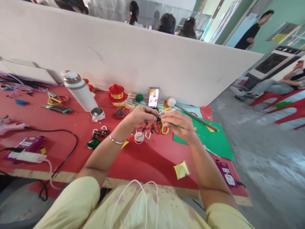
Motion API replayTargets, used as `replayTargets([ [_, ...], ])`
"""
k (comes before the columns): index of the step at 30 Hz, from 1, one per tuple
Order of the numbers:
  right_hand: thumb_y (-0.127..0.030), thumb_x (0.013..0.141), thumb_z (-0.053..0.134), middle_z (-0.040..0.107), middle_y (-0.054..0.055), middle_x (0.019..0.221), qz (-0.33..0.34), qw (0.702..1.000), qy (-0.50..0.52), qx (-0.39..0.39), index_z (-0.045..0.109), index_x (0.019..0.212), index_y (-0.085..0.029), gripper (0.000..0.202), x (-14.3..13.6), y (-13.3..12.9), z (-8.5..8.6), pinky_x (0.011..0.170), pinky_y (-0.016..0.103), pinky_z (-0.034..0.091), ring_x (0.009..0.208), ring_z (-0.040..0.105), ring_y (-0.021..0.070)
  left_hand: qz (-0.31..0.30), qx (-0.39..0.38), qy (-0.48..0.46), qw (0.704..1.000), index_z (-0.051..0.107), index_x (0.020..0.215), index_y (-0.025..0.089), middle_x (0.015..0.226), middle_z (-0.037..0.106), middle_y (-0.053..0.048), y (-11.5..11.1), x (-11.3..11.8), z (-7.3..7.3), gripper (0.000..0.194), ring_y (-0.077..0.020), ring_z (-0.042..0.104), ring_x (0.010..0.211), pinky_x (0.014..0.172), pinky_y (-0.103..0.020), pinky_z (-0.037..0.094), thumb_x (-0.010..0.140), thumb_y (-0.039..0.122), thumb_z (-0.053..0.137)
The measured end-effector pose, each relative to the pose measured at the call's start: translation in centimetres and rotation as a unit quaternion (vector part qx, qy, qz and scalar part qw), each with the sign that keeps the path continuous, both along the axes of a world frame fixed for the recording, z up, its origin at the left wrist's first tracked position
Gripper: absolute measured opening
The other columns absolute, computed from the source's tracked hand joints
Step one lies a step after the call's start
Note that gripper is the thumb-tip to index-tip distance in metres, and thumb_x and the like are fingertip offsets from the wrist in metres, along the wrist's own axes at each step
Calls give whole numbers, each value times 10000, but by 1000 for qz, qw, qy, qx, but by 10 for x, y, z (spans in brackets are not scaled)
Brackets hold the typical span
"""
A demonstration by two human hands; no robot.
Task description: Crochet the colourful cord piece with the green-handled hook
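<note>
Dark, multicoloured yarn work (152, 127) hangs between my two hands above the red table. The fingers of my left hand (142, 117) pinch its upper edge. My right hand (177, 124) is closed close beside it, with a thin hook or needle (195, 133) passing under the fingers and pointing out to the right. A yellow ring-shaped piece (165, 128) hangs by the right fingertips. Just below lie a small round spool (139, 137) and a pale green clip (148, 135). Behind my hands a lit phone (153, 97) stands upright.
On the left of the red table (143, 162) are a white bottle (79, 92), its metal cup (97, 114), scissors (56, 100) and a black cable. A green sheet (214, 143) and grey stick (197, 118) lie right. A white partition (133, 60) stands behind; people are beyond.
</note>
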State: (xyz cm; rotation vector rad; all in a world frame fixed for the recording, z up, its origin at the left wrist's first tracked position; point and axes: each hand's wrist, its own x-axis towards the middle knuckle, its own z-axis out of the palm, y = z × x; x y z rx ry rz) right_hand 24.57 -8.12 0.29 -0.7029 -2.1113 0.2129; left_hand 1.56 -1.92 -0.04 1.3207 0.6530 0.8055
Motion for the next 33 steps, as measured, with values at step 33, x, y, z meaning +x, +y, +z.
replayTargets([
  [33,-201,915,790,812,51,1145,-246,947,123,169,776,1258,-355,376,-39,-10,-54,980,439,615,1088,719,241,204,72,-128,968,858,872,155,860,803,-43,-19,44,-29,271,-181,718,816,761,-281,572,638,263,943],
])
